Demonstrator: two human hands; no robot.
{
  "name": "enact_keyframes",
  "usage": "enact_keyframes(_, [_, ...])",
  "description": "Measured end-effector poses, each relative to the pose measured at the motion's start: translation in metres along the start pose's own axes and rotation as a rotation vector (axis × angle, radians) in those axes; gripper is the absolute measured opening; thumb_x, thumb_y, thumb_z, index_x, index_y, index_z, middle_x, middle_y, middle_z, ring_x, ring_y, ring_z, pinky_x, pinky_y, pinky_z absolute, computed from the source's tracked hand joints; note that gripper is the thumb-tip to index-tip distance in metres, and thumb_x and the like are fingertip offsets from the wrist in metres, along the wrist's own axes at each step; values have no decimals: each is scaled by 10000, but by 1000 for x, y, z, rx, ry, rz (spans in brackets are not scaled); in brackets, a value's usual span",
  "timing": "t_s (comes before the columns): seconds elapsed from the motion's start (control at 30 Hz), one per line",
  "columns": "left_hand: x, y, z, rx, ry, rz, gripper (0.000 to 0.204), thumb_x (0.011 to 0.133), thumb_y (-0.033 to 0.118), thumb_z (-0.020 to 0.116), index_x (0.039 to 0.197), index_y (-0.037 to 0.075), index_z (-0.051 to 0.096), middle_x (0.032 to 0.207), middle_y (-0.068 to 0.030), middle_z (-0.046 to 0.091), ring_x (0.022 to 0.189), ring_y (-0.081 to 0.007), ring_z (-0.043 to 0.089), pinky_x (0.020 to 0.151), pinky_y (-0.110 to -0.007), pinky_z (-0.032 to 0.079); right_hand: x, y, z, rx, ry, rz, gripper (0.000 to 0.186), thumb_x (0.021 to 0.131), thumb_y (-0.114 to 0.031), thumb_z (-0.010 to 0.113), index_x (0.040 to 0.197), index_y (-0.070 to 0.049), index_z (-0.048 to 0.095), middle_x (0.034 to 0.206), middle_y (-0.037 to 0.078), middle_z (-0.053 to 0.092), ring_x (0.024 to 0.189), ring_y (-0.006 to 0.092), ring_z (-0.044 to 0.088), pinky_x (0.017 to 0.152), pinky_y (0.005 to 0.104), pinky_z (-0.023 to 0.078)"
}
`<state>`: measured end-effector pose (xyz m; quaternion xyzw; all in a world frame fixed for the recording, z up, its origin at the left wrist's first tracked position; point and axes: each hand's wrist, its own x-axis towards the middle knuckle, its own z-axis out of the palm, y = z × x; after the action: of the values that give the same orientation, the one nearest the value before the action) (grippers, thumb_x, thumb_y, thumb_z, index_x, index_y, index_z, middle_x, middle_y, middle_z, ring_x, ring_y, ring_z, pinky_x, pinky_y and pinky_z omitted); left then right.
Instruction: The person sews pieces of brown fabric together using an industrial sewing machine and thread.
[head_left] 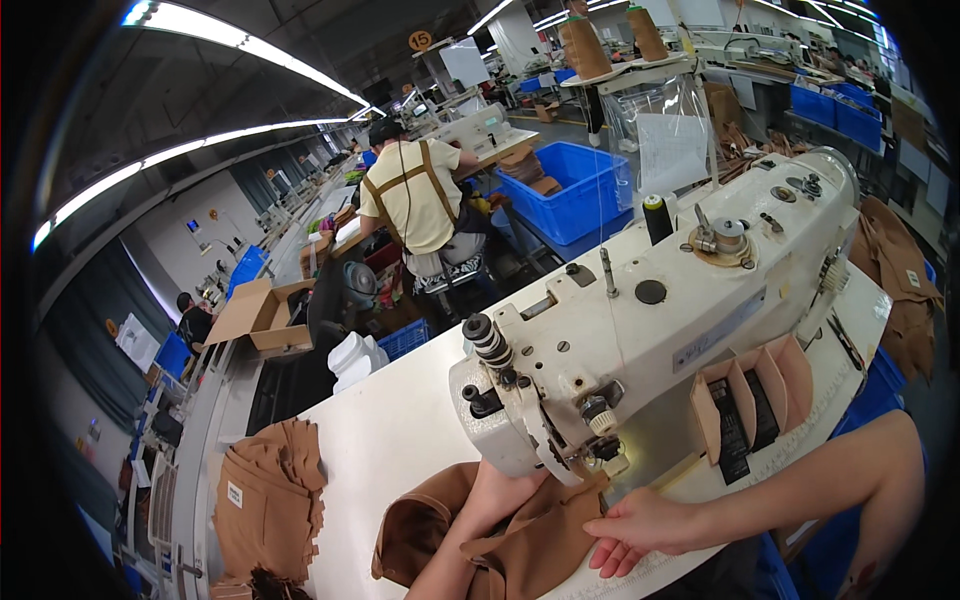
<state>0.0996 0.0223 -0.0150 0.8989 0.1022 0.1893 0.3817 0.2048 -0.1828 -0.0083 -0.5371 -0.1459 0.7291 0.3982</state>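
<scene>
A white industrial sewing machine [640,330] stands across the table, its head low over a brown leather-like piece [545,540]. That piece is folded into an open, bag-like shape under the needle area. My left hand [508,490] reaches over and into the piece beside the machine head, which hides its fingers. To the right of the needle area, my right hand [645,525] pinches the piece's right edge between thumb and forefinger, the other fingers curled below.
Flat brown pieces [270,490] are stacked at the left, and more brown pieces [897,275] hang at the far right. A pink holder [795,375] with black strips stands under the machine arm. Beyond the table are a seated person [420,195] and a blue bin [575,185].
</scene>
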Motion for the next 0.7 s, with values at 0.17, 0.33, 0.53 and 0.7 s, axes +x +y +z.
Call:
enact_keyframes(0.17, [1,-1,-1,10,-31,-18,279,850,85,728,1109,12,653,1020,-126,700,950,-243,668,846,-363,533,0,1,-1,4,-2,-19,373,1038,-242,523,1068,129,547,934,184,694,771,229,721,639,290,615])
enact_keyframes(0.33, [2,-8,0,23,-3,37,295,836,78,741,1114,18,658,1031,-123,701,959,-247,669,851,-365,533,2,2,-1,20,3,-17,363,1041,-277,543,1071,85,553,952,184,706,788,224,724,661,299,601])
enact_keyframes(0.53, [-5,7,-3,-13,92,34,279,826,75,751,1087,13,675,1030,-126,702,942,-255,671,846,-361,533,1,4,0,-44,-12,-40,353,1030,-287,570,1065,65,572,951,167,707,776,206,718,650,283,591])
enact_keyframes(0.7, [-29,63,-57,7,6,-396,244,926,78,672,1151,-15,685,1185,-159,704,1142,-271,656,919,-355,528,4,6,-7,-53,-13,-59,321,1025,-260,567,1053,60,578,933,147,707,757,185,710,603,267,568])
